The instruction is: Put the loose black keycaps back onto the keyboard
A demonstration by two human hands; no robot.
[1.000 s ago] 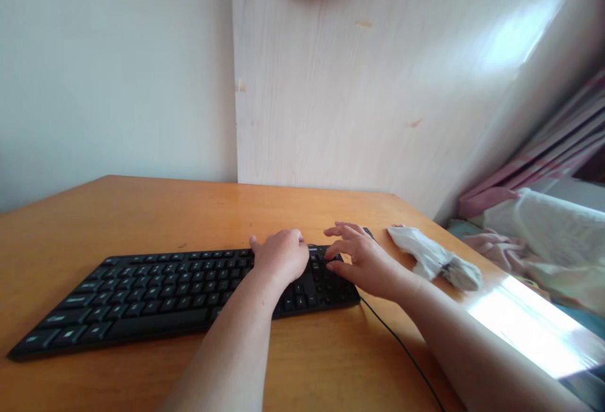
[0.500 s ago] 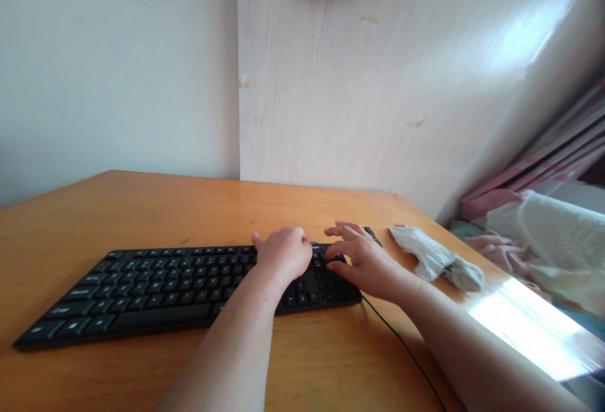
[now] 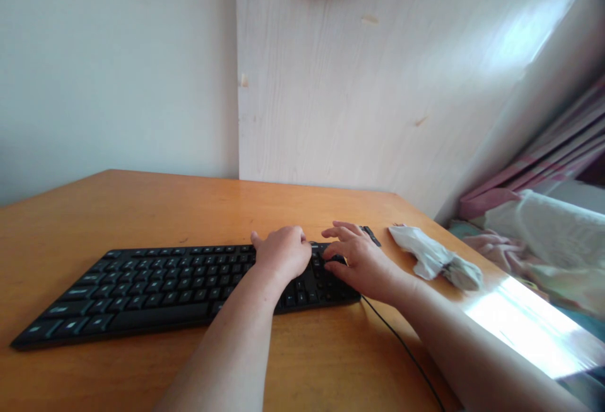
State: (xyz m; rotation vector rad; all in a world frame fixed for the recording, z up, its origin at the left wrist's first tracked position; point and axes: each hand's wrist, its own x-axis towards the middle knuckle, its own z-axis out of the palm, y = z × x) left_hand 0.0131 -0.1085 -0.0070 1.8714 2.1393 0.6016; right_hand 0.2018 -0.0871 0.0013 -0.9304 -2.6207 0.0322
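A black keyboard (image 3: 155, 289) lies at a slant on the wooden desk. My left hand (image 3: 283, 251) is over its right half, fingers curled in and their tips hidden; one digit sticks out to the left. What it grips, if anything, cannot be made out. My right hand (image 3: 357, 257) hangs over the number pad, thumb and forefinger bent around a dark rounded shape that blends with the keys. Its other fingers are raised and apart. From under the right wrist a thin black cable (image 3: 401, 343) runs toward the bottom edge.
Beyond my right hand lies a small black object (image 3: 371, 235). To its right is a crumpled whitish cloth (image 3: 425, 254) on the desk (image 3: 189, 204). A pale board (image 3: 331, 97) and the wall stand behind. Bedding (image 3: 543, 229) is past the desk's right edge.
Almost nothing differs. My right hand has shifted very slightly left, and the view has moved a little; both hands keep their poses over the keyboard.
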